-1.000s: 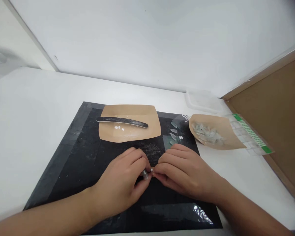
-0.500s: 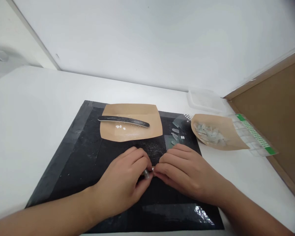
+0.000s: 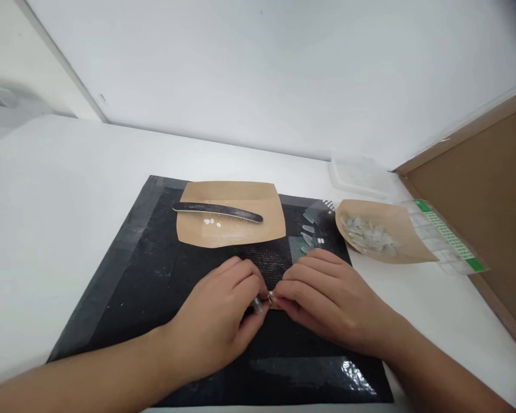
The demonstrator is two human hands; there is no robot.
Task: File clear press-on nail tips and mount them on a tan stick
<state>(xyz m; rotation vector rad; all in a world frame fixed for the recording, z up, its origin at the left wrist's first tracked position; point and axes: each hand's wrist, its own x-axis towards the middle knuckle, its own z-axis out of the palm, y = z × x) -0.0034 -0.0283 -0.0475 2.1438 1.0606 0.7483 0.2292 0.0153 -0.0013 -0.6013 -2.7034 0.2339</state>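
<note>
Over the middle of the black mat (image 3: 141,298), my left hand (image 3: 223,310) is closed, its thumb and fingers pinching a small clear piece (image 3: 257,304) that looks like a false nail tip. My right hand (image 3: 331,292) meets it with curled fingers, thumb and forefinger pressed together at a tiny pale thing (image 3: 270,297) between the two hands. What exactly the right fingertips grip is mostly hidden. Under the fingertips shows a bit of something tan. Just beyond the right hand, several clear false nails (image 3: 308,229) lie in a column, with small white pieces (image 3: 320,241) beside them.
Beyond my hands, a brown paper tray (image 3: 258,229) carries a black nail file (image 3: 217,211) and a few white bits (image 3: 212,221). On the right, another brown tray (image 3: 413,246) holds a pile of clear nails (image 3: 370,232), beside a clear plastic case (image 3: 451,235) with green strips.
The right hand has shifted slightly away from the left, and its fingertips have moved a little at the pinched piece. The whole view has drifted slightly; trays and file stay put.
</note>
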